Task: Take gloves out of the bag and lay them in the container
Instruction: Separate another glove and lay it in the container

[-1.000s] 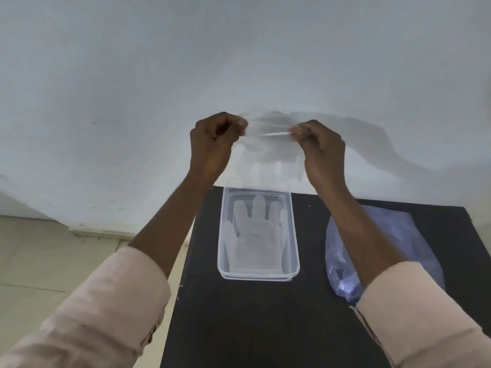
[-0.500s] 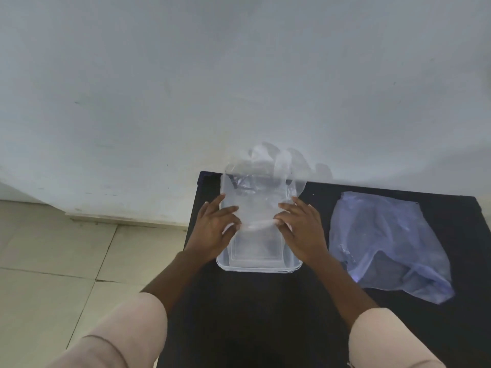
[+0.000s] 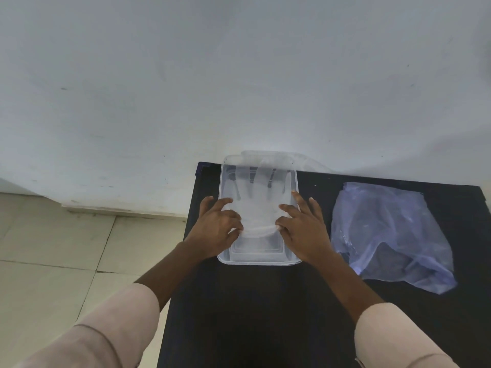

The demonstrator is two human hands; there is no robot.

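A clear rectangular plastic container (image 3: 259,260) stands on the black table (image 3: 265,314) near the wall. A thin transparent glove (image 3: 259,197) lies flat in it, fingers pointing to the wall and its tips reaching over the far rim. My left hand (image 3: 215,229) pinches the cuff's left corner at the container's left side. My right hand (image 3: 305,229) pinches the cuff's right corner. The pale blue plastic bag (image 3: 390,235) lies crumpled on the table to the right of the container.
A white wall rises right behind the table. Beige floor tiles (image 3: 66,261) lie to the left, past the table's left edge. Pale pink sleeves cover both forearms.
Both hands came down from chest height with the glove stretched between them and laid it into the container. The glove's fingers, first standing up at the far rim, now lie flatter.
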